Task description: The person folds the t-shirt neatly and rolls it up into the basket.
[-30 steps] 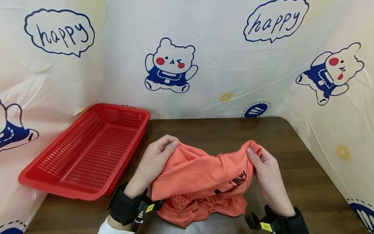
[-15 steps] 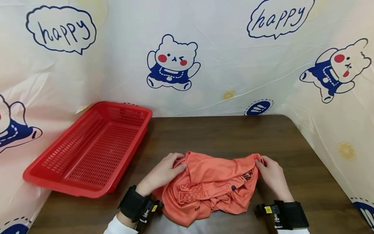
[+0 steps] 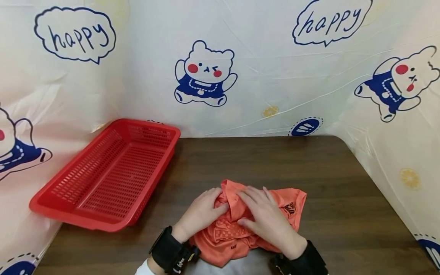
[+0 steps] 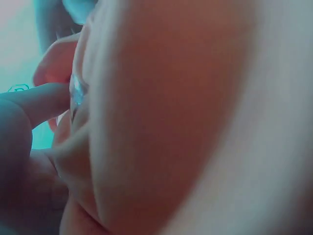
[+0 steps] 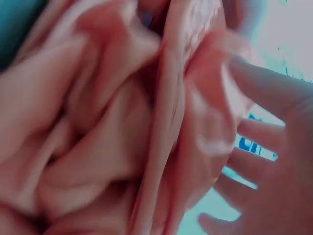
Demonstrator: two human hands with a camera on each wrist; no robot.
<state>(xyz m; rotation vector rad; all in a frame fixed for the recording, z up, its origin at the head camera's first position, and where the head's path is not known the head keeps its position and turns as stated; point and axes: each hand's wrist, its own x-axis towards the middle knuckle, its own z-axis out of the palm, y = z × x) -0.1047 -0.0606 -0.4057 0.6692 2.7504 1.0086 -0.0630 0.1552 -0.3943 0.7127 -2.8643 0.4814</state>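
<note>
Garment: coral-orange, crumpled, dark print plus a checkered patch [image 3: 228, 231]; I have it at lower centre of the head frame, lying on the table, folds bunched, one corner spread out toward the right.
Garment lettering: small black letters [image 3: 234, 247] near its lower edge, too small for me to read surely; black graphic [image 3: 290, 208] near the right end.
Left hand: [image 3: 201, 212] at the garment's left side, fingers and thumb touching the cloth; I can't tell if it is pinching any.
Right hand: [image 3: 268, 219] laid across the top of the garment, fingers extended and spread, thumb apart from them; I see no cloth gripped.
Hands together?: apart, close to each other over the garment.
Wrist straps: black, one on the left wrist [image 3: 167, 250], one on the right [image 3: 306, 263].
Basket: red plastic, perforated [image 3: 120, 175], left of frame, well apart from the garment.
Table: dark brown wood-look top [image 3: 330, 179].
Backdrop: pale sheet [image 3: 261, 23] with bear drawings [image 3: 203, 74] and "happy" bubbles [image 3: 75, 34].
Wrist feeds: left one mostly blur to me; right one shows folds beside spread fingers.
</note>
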